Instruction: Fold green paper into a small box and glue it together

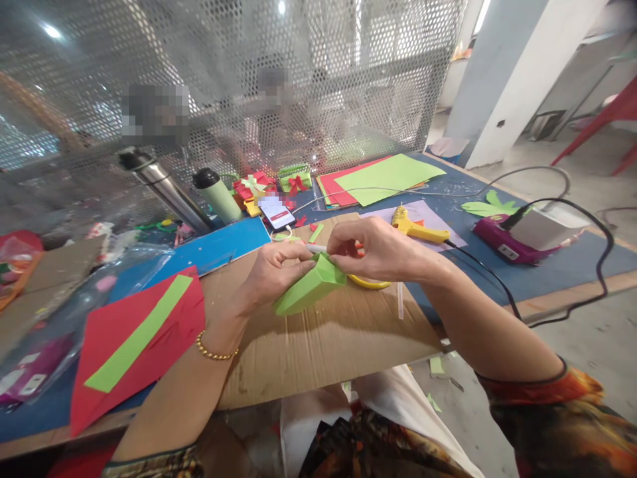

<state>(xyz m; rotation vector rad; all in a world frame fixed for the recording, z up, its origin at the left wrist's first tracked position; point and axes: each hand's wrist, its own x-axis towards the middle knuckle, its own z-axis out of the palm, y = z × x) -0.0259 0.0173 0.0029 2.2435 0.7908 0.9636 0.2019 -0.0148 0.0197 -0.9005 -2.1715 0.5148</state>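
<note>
A small folded box of light green paper is held up over a cardboard sheet. My left hand pinches its left side between thumb and fingers. At the upper right edge of the box, the fingers of my right hand are closed on the paper. The box's upper right end stands open, and its inside is mostly hidden. Behind my right hand shows part of a yellow ring-shaped thing, with a clear glue stick beside it on the cardboard.
A yellow glue gun lies on purple paper, its cord running right to a purple power strip. Red paper with a green strip lies left. Further back are a phone, two bottles and stacked coloured sheets.
</note>
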